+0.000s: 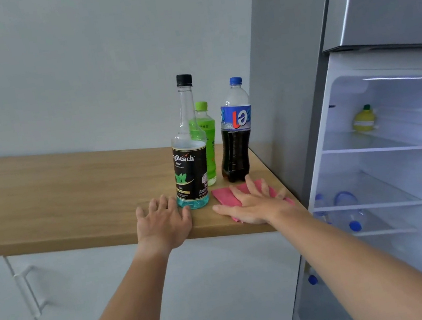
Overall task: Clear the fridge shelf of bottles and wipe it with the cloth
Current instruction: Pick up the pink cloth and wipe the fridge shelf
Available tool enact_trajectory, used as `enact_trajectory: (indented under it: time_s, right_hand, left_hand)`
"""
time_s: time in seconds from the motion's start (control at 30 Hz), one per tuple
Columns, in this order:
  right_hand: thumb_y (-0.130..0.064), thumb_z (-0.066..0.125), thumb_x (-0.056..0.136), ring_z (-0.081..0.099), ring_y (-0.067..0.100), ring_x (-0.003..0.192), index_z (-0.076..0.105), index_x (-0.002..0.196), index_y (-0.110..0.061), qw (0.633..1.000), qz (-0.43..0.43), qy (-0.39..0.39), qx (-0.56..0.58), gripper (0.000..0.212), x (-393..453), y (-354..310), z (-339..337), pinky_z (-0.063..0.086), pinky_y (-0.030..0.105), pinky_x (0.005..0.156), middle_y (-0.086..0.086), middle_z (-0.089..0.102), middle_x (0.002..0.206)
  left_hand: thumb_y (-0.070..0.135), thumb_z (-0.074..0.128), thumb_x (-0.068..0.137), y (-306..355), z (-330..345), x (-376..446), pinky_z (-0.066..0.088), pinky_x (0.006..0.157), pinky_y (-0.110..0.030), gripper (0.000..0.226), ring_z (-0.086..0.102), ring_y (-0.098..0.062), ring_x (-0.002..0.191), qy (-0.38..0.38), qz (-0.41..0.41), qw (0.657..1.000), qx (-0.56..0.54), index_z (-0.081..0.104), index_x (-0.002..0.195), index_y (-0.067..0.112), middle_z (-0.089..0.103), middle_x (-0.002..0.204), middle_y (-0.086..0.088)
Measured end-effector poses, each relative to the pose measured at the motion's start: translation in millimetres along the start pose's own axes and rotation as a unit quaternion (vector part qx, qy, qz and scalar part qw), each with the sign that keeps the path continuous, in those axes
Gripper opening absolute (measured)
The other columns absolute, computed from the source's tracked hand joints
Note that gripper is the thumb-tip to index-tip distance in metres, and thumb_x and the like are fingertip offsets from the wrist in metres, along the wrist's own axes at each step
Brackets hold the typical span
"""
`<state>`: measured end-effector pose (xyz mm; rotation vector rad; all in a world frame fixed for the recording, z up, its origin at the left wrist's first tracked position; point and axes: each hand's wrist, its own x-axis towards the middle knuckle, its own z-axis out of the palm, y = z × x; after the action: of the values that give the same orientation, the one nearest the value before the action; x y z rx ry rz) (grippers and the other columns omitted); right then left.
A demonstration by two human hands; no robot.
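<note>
Three bottles stand on the wooden counter (59, 199): a tall mint syrup bottle (189, 160) with a black cap, a green bottle (208, 138) behind it, and a cola bottle (237, 139) with a blue cap. A pink cloth (223, 195) lies flat in front of the cola bottle. My right hand (254, 202) rests on the cloth with fingers spread. My left hand (163, 221) lies flat on the counter edge, its fingers next to the syrup bottle's base. The open fridge (396, 159) at right has a bare glass shelf (383, 149).
A yellow lemon-shaped bottle (364, 119) sits on the upper fridge shelf. Clear water bottles (349, 210) with blue caps lie on a lower shelf. White cabinet doors with a handle (29, 288) are below the counter. A grey wall stands behind.
</note>
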<state>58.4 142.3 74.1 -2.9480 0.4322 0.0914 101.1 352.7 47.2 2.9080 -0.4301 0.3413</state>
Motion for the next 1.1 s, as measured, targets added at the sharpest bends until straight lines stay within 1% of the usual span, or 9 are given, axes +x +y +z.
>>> enact_trajectory:
  time_s: [0.1,0.2,0.33,0.47,0.57,0.67,0.9,1.0,1.1]
  right_hand:
    - [-0.098,0.018,0.066,-0.022,0.034,0.150,0.000,0.154,-0.050,1.000,0.008,-0.017,0.009,0.102,0,3,5,-0.020,0.075,0.103,-0.008,-0.017,0.166]
    - [-0.085,0.012,0.082,-0.017,0.036,0.151,0.001,0.155,-0.047,1.000,-0.011,-0.008,-0.002,0.083,-3,5,6,-0.016,0.068,0.110,-0.004,-0.009,0.167]
    - [-0.056,0.009,0.099,-0.004,0.034,0.153,0.007,0.159,-0.029,0.997,-0.064,0.041,-0.021,0.066,-19,12,11,-0.007,0.054,0.121,0.006,0.001,0.168]
    - [-0.042,0.012,0.105,0.006,0.026,0.154,0.014,0.159,-0.015,0.986,-0.123,0.106,-0.027,0.060,-48,26,17,-0.002,0.046,0.124,0.009,0.012,0.167]
    - [-0.039,0.015,0.107,0.012,0.024,0.153,0.021,0.158,-0.012,0.975,-0.155,0.155,-0.030,0.058,-72,44,24,0.003,0.043,0.125,0.009,0.021,0.165]
    - [-0.037,0.018,0.107,0.017,0.023,0.152,0.026,0.156,-0.010,0.965,-0.165,0.201,-0.040,0.056,-91,73,28,0.006,0.043,0.125,0.010,0.027,0.163]
    - [-0.038,0.015,0.108,0.004,0.020,0.154,0.019,0.158,-0.012,0.969,-0.084,0.234,0.001,0.056,-115,179,40,0.003,0.042,0.125,0.006,0.017,0.166]
    - [-0.036,0.016,0.108,0.007,0.021,0.154,0.022,0.157,-0.011,0.974,-0.028,0.224,0.017,0.056,-109,231,43,0.006,0.042,0.125,0.007,0.021,0.165]
    - [-0.034,0.018,0.108,0.007,0.021,0.154,0.024,0.157,-0.009,0.975,0.023,0.217,0.050,0.056,-91,279,45,0.004,0.040,0.124,0.008,0.023,0.165]
  left_hand:
    - [0.044,0.017,0.100,2,-2,-5,0.031,0.111,-0.051,0.052,0.040,-0.024,0.137,0.001,-0.009,1.000,-0.007,0.046,0.131,0.014,0.047,0.139,-0.005]
    - [0.039,0.018,0.101,6,-2,-17,0.034,0.108,-0.048,0.050,0.043,-0.025,0.133,0.018,-0.020,1.000,0.014,0.048,0.130,0.011,0.049,0.134,-0.006]
    - [0.037,0.021,0.102,13,3,-38,0.034,0.109,-0.044,0.047,0.044,-0.026,0.132,0.057,-0.029,0.998,0.015,0.048,0.130,0.010,0.050,0.136,-0.005]
    - [0.039,0.026,0.102,25,9,-65,0.029,0.115,-0.045,0.050,0.040,-0.029,0.138,0.090,-0.031,0.995,0.013,0.047,0.136,0.008,0.049,0.144,-0.007]
    - [0.037,0.027,0.097,47,13,-91,0.044,0.104,-0.043,0.051,0.056,-0.029,0.122,0.179,0.032,0.979,-0.087,0.063,0.117,0.008,0.066,0.121,-0.008]
    - [0.032,0.028,0.094,80,18,-108,0.050,0.091,-0.039,0.052,0.063,-0.028,0.104,0.229,0.120,0.947,-0.191,0.069,0.114,0.007,0.070,0.108,-0.007]
    - [0.021,0.039,0.094,191,30,-108,0.047,0.086,-0.021,0.036,0.062,-0.014,0.096,0.150,0.353,0.884,-0.267,0.071,0.105,0.008,0.069,0.101,-0.002]
    - [0.016,0.042,0.095,245,43,-95,0.044,0.091,-0.017,0.031,0.059,-0.011,0.100,0.128,0.394,0.867,-0.278,0.070,0.106,0.009,0.068,0.105,-0.002]
    - [0.012,0.046,0.097,293,65,-71,0.041,0.091,-0.017,0.026,0.062,-0.018,0.104,0.109,0.377,0.873,-0.289,0.068,0.109,0.009,0.069,0.107,-0.003]
